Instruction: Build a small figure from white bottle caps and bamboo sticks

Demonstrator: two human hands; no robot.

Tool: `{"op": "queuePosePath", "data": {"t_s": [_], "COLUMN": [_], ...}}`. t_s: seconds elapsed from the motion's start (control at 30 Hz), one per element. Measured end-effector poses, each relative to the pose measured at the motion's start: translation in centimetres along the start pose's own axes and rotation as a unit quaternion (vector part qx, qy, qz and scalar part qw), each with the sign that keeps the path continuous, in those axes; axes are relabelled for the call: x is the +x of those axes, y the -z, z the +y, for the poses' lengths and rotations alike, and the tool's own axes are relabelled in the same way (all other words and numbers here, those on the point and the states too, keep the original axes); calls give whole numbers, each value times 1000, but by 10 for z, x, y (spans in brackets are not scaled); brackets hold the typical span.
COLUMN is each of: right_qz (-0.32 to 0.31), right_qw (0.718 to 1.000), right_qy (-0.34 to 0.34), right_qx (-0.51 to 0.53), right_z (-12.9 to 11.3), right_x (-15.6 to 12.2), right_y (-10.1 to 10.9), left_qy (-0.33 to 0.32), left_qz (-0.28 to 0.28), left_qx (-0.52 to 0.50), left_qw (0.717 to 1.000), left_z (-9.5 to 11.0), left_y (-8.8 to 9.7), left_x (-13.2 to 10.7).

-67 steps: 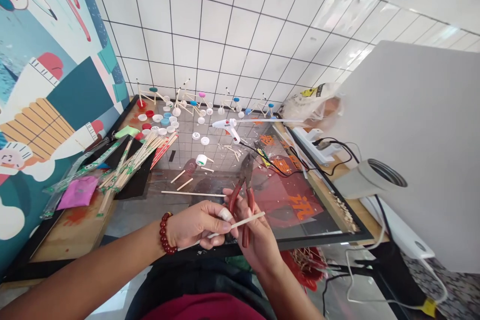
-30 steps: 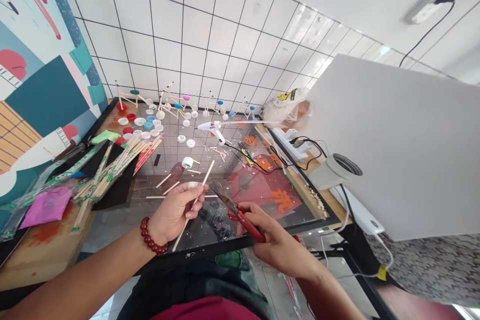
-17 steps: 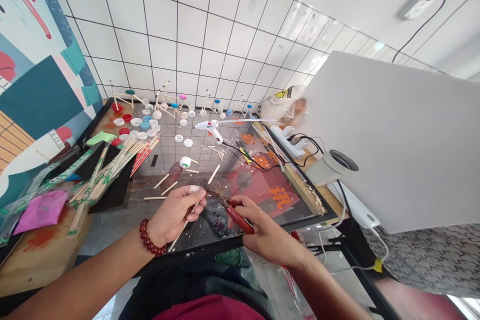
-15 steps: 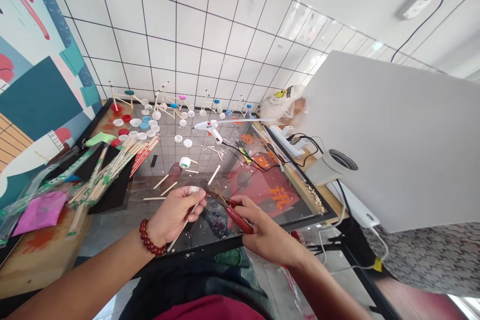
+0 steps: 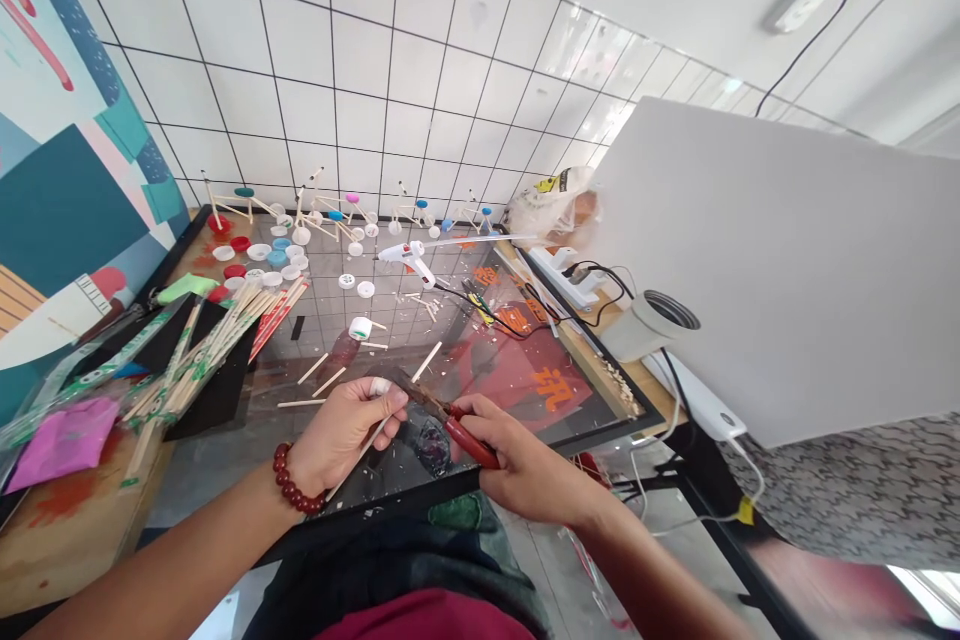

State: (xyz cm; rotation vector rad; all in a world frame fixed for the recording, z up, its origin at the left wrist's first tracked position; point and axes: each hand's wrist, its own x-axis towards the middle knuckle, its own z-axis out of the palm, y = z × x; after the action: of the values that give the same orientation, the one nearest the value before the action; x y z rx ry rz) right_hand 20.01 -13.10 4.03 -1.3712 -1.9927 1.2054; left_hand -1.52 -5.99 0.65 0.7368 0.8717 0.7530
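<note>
Between the fingers and thumb of my left hand (image 5: 352, 425) is a thin wooden stick (image 5: 358, 465), slanting down toward the table's front edge. My right hand (image 5: 517, 460) is wrapped round the red handles of a pair of pliers (image 5: 471, 442). The dark jaws lie right by my left fingertips, at the stick's upper end; whether they bite on it I cannot tell. Just beyond the jaws lies a short cut stick (image 5: 427, 361). More cut sticks (image 5: 328, 381) rest left of it, near a white bottle cap (image 5: 360, 328) with a stick attached.
A white glue gun (image 5: 407, 261) lies mid-table, its cord running right to a power strip (image 5: 562, 278). Small stick-and-cap models (image 5: 337, 217) stand along the back. Loose bottle caps (image 5: 259, 252) and bundled sticks (image 5: 202, 360) are at left. A grey cylinder (image 5: 651, 325) stands right.
The camera view has shifted slightly, so everything appears a little further left. Both hands keep their grips, and the pliers stay at the stick's upper end.
</note>
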Motion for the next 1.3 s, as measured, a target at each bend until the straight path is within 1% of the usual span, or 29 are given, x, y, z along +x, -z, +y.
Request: {"op": "queuePosePath", "data": {"t_s": [0.17,0.27,0.43,0.6,0.73,0.87,0.97,1.07,1.17,1.23,1.3], "right_qz": [23,34,16,8,42,75,98,115,92,71,59], "right_qw": [999,999,999,998,996,992,990,991,993,993,993], "right_qy": [11,11,30,44,38,31,31,27,-1,-9,10], "right_qx": [-30,-26,-8,-33,-71,-101,-95,-68,-74,-89,-98], "right_z": [6,7,2,3,9,9,6,2,0,0,1], "right_x": [2,4,7,6,8,9,10,11,13,14,15], "right_y": [-3,-4,-1,0,-7,-10,-7,-1,5,7,7], "left_qy": [-7,-16,-26,-20,-22,-42,-66,-108,-141,-137,-121], "left_qz": [-14,-19,-17,-16,-18,-21,-27,-18,-23,-34,-36], "left_qx": [30,47,66,73,65,51,59,72,85,88,101], "left_qw": [999,999,997,997,998,998,996,991,986,986,987], "left_z": [-2,-1,3,1,-1,2,5,7,6,5,3], "left_y": [2,3,2,2,2,1,2,4,5,7,9], "left_x": [1,1,0,-1,-1,-2,-4,-5,-5,-3,0]}}
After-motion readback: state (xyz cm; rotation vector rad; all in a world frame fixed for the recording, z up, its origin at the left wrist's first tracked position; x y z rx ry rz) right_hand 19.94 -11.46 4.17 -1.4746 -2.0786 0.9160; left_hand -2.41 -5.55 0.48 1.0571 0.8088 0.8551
